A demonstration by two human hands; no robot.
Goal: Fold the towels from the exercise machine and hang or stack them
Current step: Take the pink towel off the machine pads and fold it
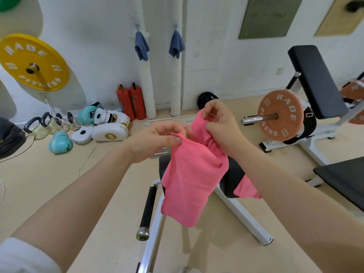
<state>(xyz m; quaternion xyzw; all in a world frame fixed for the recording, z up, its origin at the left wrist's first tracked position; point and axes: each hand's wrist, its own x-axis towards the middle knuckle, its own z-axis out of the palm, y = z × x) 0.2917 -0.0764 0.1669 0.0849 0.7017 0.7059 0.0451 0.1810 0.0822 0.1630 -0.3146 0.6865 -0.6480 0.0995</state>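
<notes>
Now, left of centre, the left hand (155, 140) pinches the pink towel (189, 180) by its top edge. Mid-frame the towel hangs crumpled in front of the exercise machine (242, 211). Just right, the right hand (220, 125) grips a bunched upper corner. Upper centre, two blue towels (141, 46) hang on wall hooks.

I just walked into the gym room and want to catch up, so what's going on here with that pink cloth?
A person is holding a pink towel up in the air with both hands. The left hand pinches one top edge and the right hand grips a bunched part, so it is not folded yet. Another pink towel lies on the black seat of the exercise machine below. Two blue towels already hang on wall hooks.
</notes>
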